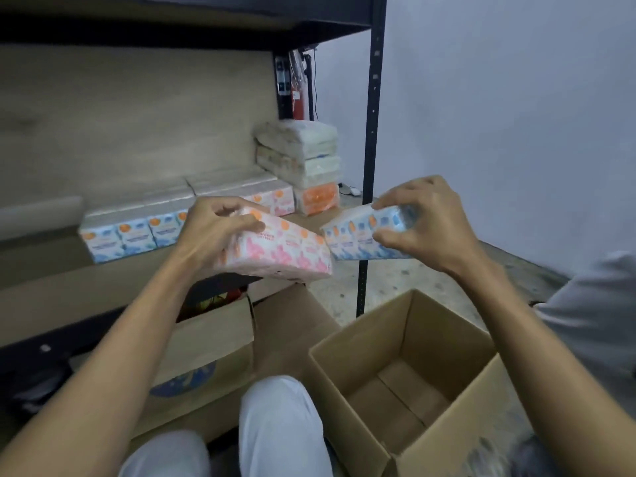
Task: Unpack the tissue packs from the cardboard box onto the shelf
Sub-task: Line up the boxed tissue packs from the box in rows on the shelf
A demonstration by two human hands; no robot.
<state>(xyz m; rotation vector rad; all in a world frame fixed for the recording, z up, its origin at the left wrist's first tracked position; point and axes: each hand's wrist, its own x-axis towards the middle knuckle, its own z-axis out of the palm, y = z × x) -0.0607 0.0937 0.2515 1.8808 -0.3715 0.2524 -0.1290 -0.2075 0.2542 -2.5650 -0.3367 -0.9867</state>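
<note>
I take the open cardboard box (406,373) as my landmark: from here its floor looks bare, so I judge these two packs are the last ones out. Above and left of the box, my left hand (213,232) is clamped over the top of the pink tissue pack (285,253), thumb and fingers pinching its long edges so it stays level for sliding onto the shelf (86,290). Directly above the box's far flap, my right hand (423,225) pinches the blue tissue pack (358,235) by its near end, the pack tilted down toward the pink one without touching it, as far as I can tell. Both packs are soft plastic-wrapped bricks printed with orange circles and cloudy patterns, slightly blurred. Beyond the box, on the shelf, sit a row of blue packs (127,235), pink ones behind, and a stack of pale packs (303,153) over an orange pack (318,197).
</note>
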